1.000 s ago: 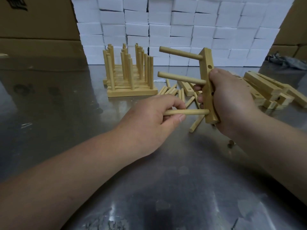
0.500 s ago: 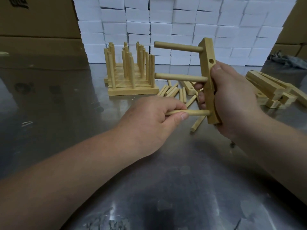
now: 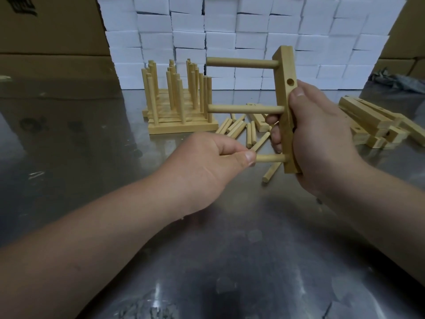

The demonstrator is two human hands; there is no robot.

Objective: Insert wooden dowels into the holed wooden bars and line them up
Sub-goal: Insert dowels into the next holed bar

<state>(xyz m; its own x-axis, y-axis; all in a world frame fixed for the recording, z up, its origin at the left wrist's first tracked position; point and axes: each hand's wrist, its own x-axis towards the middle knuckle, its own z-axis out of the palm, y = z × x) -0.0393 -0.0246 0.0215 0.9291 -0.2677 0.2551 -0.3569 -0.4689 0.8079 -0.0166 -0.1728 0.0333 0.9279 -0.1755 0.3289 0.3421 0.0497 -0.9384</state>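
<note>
A: Start big. What's the setting?

B: A scuffed, reflective metal table, a wall of white foam blocks behind it. I'll place everything off the holed bar, which the right hand grips upright above the table, fingers wrapped round its lower half and thumb pressed on its edge just below an open side hole.

A: And around the bar?

B: Behind and to its left stands the row of finished bars, dowels pointing up. To its right, on the table, lies a heap of bare bars. Just behind and below it, loose dowels lie scattered.

A: The bar itself?

B: Pale square-edged wood, smooth. Two round dowels already sit in it, jutting level to the left: the top dowel and the middle dowel.

A: The live piece?

B: The bottom dowel. The left hand is closed round its free end, thumb pinching it; its other end meets the bar's lowest hole. Its long axis runs left to right, straight from that hand toward the bar, so I'd judge the push goes rightward along that line. How deep it sits, I can't tell.
</note>
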